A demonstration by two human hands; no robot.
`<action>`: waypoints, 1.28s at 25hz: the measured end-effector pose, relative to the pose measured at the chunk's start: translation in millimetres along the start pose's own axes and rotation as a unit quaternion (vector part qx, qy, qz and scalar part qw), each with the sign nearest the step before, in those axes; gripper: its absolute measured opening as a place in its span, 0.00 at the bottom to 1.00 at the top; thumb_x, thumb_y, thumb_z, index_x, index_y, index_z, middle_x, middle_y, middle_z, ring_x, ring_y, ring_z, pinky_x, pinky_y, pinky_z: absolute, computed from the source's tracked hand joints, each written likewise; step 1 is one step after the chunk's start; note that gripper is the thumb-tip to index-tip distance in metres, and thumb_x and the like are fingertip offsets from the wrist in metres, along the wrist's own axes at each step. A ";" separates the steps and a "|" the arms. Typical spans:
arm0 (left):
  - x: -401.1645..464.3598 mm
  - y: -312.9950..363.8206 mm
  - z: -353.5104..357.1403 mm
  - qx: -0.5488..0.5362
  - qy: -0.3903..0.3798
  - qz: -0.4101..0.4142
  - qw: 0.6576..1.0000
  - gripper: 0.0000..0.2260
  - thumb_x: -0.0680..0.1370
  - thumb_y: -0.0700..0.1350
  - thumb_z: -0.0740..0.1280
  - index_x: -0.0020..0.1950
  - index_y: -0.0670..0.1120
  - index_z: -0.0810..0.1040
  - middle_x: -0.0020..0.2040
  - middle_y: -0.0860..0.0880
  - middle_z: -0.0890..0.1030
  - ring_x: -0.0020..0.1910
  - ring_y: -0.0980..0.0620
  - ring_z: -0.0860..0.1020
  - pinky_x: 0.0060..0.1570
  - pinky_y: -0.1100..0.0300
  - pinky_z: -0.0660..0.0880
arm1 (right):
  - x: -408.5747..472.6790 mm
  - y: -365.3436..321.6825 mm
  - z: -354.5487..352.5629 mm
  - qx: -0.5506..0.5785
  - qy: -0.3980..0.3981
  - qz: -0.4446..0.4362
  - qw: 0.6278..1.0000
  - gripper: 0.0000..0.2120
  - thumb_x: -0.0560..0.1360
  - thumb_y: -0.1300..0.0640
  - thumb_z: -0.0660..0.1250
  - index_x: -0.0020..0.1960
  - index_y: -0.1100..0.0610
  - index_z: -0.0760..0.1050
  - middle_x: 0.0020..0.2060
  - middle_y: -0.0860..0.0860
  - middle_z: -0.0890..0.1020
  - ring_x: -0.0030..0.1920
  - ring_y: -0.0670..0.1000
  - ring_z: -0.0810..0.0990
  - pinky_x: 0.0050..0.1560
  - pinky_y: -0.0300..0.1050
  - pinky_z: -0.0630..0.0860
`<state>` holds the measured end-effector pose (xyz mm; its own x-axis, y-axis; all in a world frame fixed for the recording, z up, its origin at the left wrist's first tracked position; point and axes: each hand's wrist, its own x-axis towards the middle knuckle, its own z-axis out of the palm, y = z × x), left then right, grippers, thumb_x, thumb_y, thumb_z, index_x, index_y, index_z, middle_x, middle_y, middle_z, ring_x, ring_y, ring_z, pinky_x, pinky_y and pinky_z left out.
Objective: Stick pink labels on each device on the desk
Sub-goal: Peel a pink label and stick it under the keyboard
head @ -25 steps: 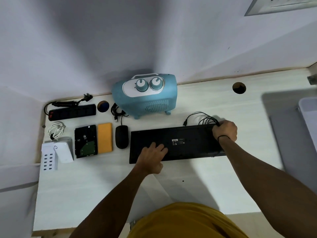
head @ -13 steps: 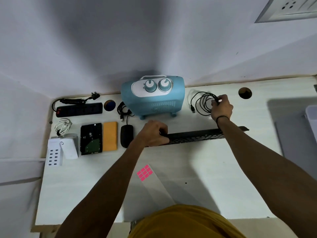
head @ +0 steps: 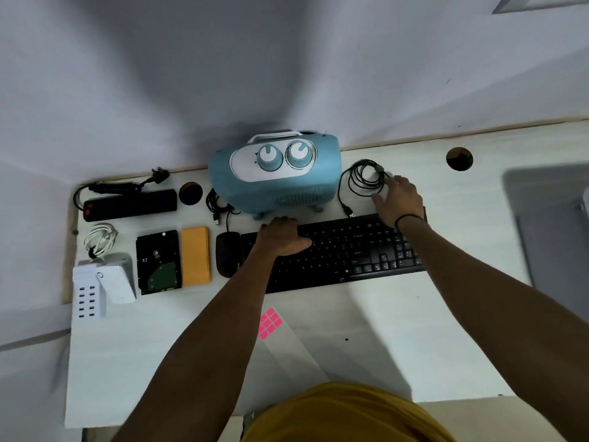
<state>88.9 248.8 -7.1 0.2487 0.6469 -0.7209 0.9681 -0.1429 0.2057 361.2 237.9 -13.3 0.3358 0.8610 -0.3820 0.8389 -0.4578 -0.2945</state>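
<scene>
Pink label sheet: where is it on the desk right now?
In the head view, the pink label sheet lies flat on the desk, near the front edge, in front of the keyboard, just beside the left forearm.

We're looking down at a plain home-office or workroom corner: a white laminate desk [head: 398, 330] with a round cable hole [head: 459, 158] sits tight against bare pale walls. Laid out on it are a black computer keyboard [head: 350, 250], a black mouse [head: 227, 253], a bare hard drive [head: 158, 261], a black power strip [head: 130, 205] and a teal two-knob fan heater [head: 274, 177].
</scene>
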 end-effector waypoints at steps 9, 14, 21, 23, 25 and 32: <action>-32.8 -7.8 41.2 0.051 0.091 0.055 0.993 0.52 0.61 0.68 0.74 0.79 0.53 0.57 0.76 0.46 0.64 0.74 0.41 0.63 0.71 0.33 0.60 | -82.3 -10.6 40.8 -0.165 -0.130 -0.194 0.958 0.65 0.51 0.28 0.75 0.79 0.51 0.51 0.78 0.53 0.56 0.79 0.58 0.51 0.76 0.59 0.57; -47.2 0.5 68.5 0.145 0.050 0.041 0.987 0.69 0.57 0.63 0.82 0.81 0.56 0.36 0.82 0.44 0.43 0.80 0.32 0.45 0.66 0.20 0.56 | -91.3 -5.7 43.7 -0.274 -0.132 -0.189 0.934 0.74 0.49 0.37 0.82 0.79 0.53 0.39 0.79 0.54 0.49 0.79 0.61 0.45 0.76 0.60 0.55; -31.2 7.1 56.0 0.146 0.061 0.052 0.986 0.67 0.59 0.52 0.85 0.81 0.57 0.37 0.82 0.45 0.42 0.80 0.33 0.43 0.68 0.22 0.57 | -87.6 -0.9 43.7 -0.242 -0.115 -0.161 0.950 0.74 0.45 0.41 0.82 0.79 0.54 0.42 0.77 0.53 0.55 0.78 0.61 0.50 0.74 0.62 0.62; -28.5 7.8 53.6 0.144 0.065 0.051 0.986 0.67 0.59 0.52 0.85 0.81 0.57 0.37 0.82 0.45 0.42 0.80 0.33 0.42 0.69 0.22 0.57 | -85.7 -3.1 44.6 -0.239 -0.119 -0.154 0.951 0.74 0.45 0.42 0.82 0.79 0.54 0.42 0.77 0.54 0.54 0.78 0.62 0.49 0.74 0.63 0.61; -28.3 7.3 55.3 0.149 0.068 0.049 0.985 0.67 0.59 0.53 0.85 0.81 0.58 0.36 0.82 0.45 0.42 0.80 0.34 0.42 0.69 0.23 0.56 | -87.6 -3.0 46.8 -0.236 -0.111 -0.154 0.953 0.74 0.46 0.42 0.82 0.79 0.54 0.41 0.78 0.54 0.53 0.79 0.62 0.47 0.75 0.63 0.59; -64.3 7.6 69.2 0.105 0.170 0.078 0.977 0.47 0.69 0.53 0.78 0.81 0.55 0.53 0.81 0.45 0.54 0.81 0.41 0.51 0.75 0.37 0.61 | -117.7 -27.5 54.3 -0.153 -0.078 -0.231 0.958 0.53 0.61 0.41 0.78 0.79 0.51 0.55 0.78 0.56 0.55 0.79 0.59 0.51 0.77 0.55 0.53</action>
<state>82.4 154.3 -4.9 0.4038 0.8114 -0.4226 0.9130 -0.3865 0.1303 275.4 137.1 -7.8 -0.1495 0.9017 -0.4057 0.9769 0.0713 -0.2014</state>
